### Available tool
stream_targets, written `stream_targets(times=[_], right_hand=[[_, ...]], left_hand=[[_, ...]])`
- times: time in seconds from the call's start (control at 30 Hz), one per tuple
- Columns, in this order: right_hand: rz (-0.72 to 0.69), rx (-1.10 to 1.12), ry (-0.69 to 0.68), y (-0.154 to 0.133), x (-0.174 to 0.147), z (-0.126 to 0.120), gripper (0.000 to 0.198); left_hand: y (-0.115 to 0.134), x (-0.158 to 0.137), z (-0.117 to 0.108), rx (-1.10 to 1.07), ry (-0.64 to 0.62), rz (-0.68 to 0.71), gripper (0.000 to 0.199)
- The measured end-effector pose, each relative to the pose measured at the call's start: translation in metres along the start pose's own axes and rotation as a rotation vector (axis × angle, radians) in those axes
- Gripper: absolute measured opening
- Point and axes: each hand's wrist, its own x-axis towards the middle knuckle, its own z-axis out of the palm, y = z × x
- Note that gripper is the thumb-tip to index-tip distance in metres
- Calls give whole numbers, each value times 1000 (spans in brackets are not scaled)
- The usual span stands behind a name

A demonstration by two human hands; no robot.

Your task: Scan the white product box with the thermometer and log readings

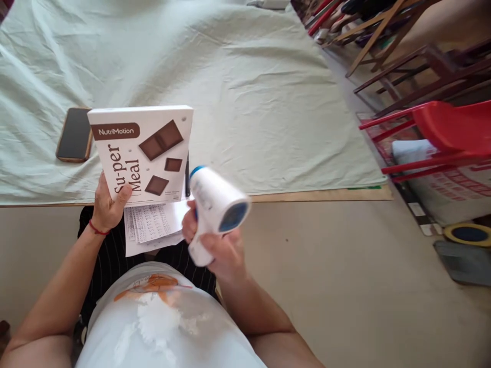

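Note:
My left hand (111, 202) grips the lower left of a white box (161, 168) printed "NutriMotion Su-per Meal" with brown chocolate pieces, thumb on its front and the other fingers mostly behind. The box is upright, its front turned toward me. Wrapped around the handle of a white and blue infrared thermometer (215, 204) is my right hand (220, 250). The thermometer's blue front end points at the box's lower right side and its small screen faces me; it looks slightly blurred. Printed papers (153, 230) lie below the box at the table edge, partly covered by it.
A phone (74, 134) lies left of the box on the pale green cloth (268, 112) over the table. A dark pen (187, 176) shows beside the box. Right of the table stand a red chair (452, 128), a printed sack (452, 194) and a tape roll (468, 234) on the floor.

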Motion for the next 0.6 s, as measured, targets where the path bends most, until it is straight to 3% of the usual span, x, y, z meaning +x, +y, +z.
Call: stream_targets(times=[0.1, 0.17, 0.37, 0.6], right_hand=[[216, -5, -119, 11, -17, 16, 45], [269, -51, -145, 16, -16, 19, 39], [217, -124, -119, 23, -5, 21, 30], [205, -111, -95, 25, -9, 21, 26]], left_hand=[[1, 1, -3, -44, -48, -42, 51], [1, 3, -5, -137, -73, -95, 56], [3, 9, -8, -408, -121, -269, 71], [18, 8, -6, -471, -57, -270, 67]])
